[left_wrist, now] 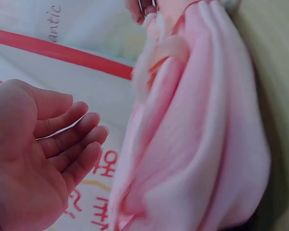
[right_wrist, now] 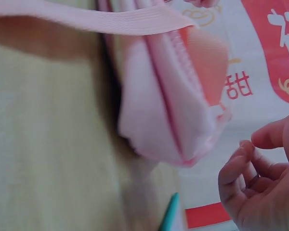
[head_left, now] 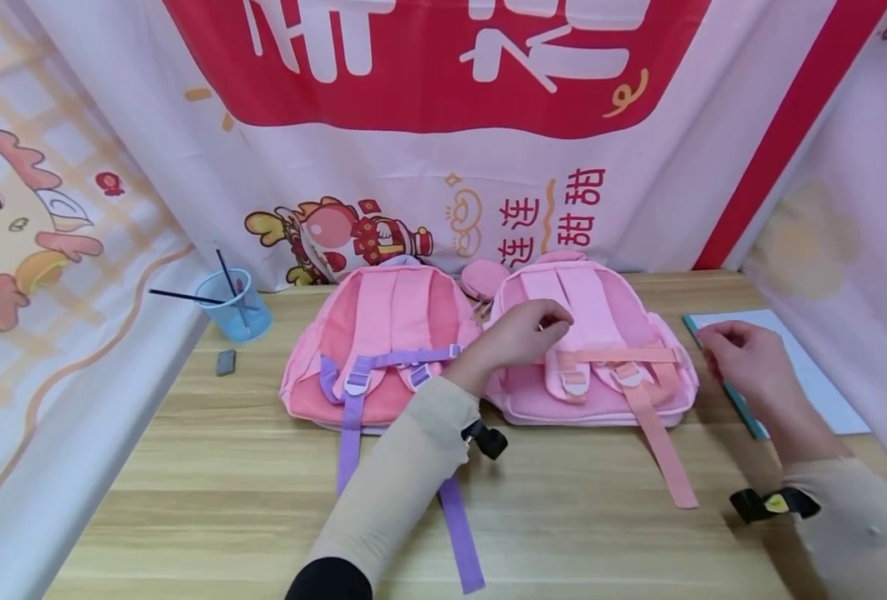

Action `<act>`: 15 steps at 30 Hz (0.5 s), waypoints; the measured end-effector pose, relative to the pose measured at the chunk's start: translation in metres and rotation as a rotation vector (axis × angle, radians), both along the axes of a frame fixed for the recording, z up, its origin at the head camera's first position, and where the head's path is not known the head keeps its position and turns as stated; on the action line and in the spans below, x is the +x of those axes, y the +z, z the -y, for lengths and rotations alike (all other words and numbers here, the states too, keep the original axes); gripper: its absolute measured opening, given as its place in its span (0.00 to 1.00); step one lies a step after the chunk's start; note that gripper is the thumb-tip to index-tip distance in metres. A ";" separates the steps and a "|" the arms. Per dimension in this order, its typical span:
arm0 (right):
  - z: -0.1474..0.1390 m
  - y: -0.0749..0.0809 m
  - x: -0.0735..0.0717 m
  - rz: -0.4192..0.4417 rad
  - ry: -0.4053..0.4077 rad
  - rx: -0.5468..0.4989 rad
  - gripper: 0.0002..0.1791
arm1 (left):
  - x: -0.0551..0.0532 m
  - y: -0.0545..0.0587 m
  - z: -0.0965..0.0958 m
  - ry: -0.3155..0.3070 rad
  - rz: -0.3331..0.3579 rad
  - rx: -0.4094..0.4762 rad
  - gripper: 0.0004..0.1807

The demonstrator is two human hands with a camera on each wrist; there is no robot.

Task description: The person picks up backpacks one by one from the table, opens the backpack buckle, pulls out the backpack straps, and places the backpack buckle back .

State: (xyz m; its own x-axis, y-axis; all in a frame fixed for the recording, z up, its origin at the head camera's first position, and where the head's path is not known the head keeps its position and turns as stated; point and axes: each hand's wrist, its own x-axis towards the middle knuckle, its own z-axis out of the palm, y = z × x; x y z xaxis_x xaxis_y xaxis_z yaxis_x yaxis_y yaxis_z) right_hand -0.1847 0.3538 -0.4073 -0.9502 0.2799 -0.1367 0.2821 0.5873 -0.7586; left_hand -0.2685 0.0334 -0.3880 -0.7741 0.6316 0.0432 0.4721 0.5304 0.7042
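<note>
Two pink backpacks lie side by side on the wooden table with their straps upward. My left hand (head_left: 528, 335) hovers over the right backpack (head_left: 592, 312), fingers loosely bent and holding nothing. In the left wrist view, its palm and bent fingers are beside the pink fabric (left_wrist: 216, 125). Just right of that backpack is my right hand (head_left: 751, 360), thumb and fingertips close together with nothing between them. Across the right backpack runs a peach strap (head_left: 664, 454), its end trailing onto the table. My left forearm partly covers the left backpack (head_left: 376, 312) and its purple straps (head_left: 349, 433).
A white board or notebook with a teal edge (head_left: 804, 358) lies at the right, partly behind my right hand. At the left stand a blue cup (head_left: 244, 321) with dark sticks and a small grey block (head_left: 226, 362). A round pink pouch (head_left: 483, 279) sits between the backpacks.
</note>
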 end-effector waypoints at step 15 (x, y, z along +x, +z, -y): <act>0.043 0.041 -0.020 -0.136 0.306 0.291 0.43 | 0.001 0.031 0.063 0.184 -0.158 -0.072 0.30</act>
State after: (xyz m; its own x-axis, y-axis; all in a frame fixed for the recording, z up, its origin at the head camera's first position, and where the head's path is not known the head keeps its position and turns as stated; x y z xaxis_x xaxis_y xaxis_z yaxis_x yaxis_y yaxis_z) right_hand -0.2049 0.3104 -0.3667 -0.9992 -0.0083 0.0379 -0.0283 0.8229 -0.5674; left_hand -0.2672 -0.0296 -0.3567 -0.8634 0.4868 0.1326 0.4643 0.6638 0.5863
